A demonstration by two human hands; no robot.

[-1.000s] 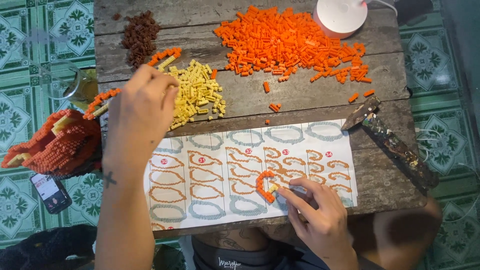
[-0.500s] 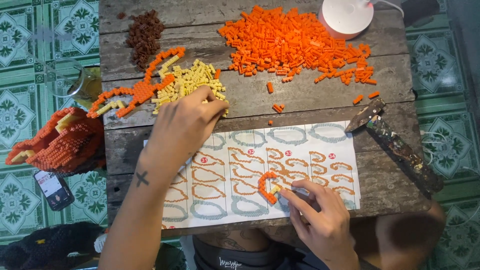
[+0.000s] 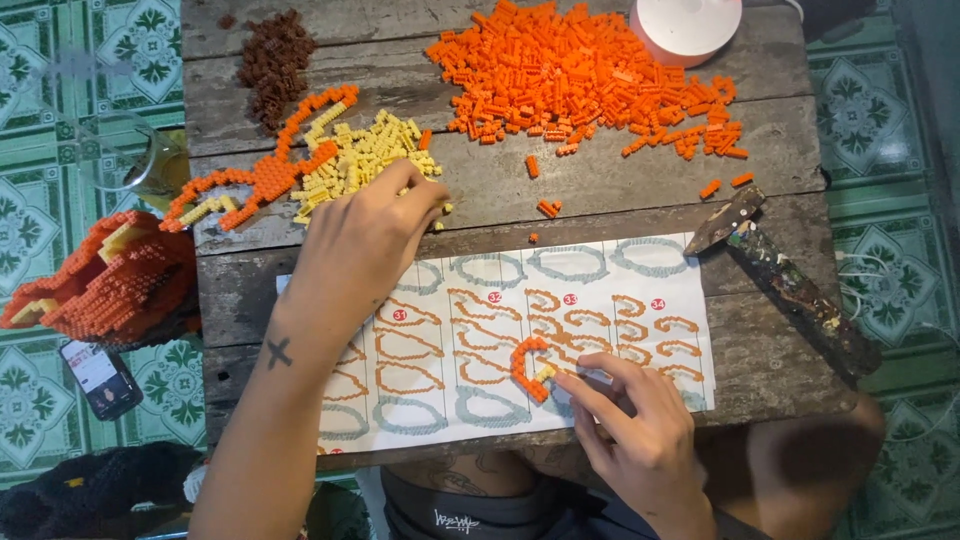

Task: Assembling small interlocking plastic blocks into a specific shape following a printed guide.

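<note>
Nearest to me, my right hand rests on the lower edge of the printed pattern sheet, fingers curled with the tips pinched around a small yellow brick that sits at the inner side of the curved orange brick strip. The strip lies on the sheet over one of the drawn outlines. My palm covers the drawings under it, and I cannot tell how firmly the brick is gripped.

My left hand stretches across the left part of the sheet, hiding several outlines there. Its fingers are bent and reach the near edge of the yellow brick pile; the fingertips are partly buried against the pile, so I cannot tell whether they have a brick.

Left of the pile lies an orange and yellow brick figure on the wooden counter. Off the counter's left edge a larger orange brick model is partly cut by blur, with a phone below it on the tiled floor. A paint-stained hammer lies at the right.

Farther away are the orange brick heap, a dark brown brick pile and a white round object, cut off by the top edge.

Compared with half a second ago, my left hand has slid from the sheet's top up to the yellow pile; my right hand has hardly moved.
</note>
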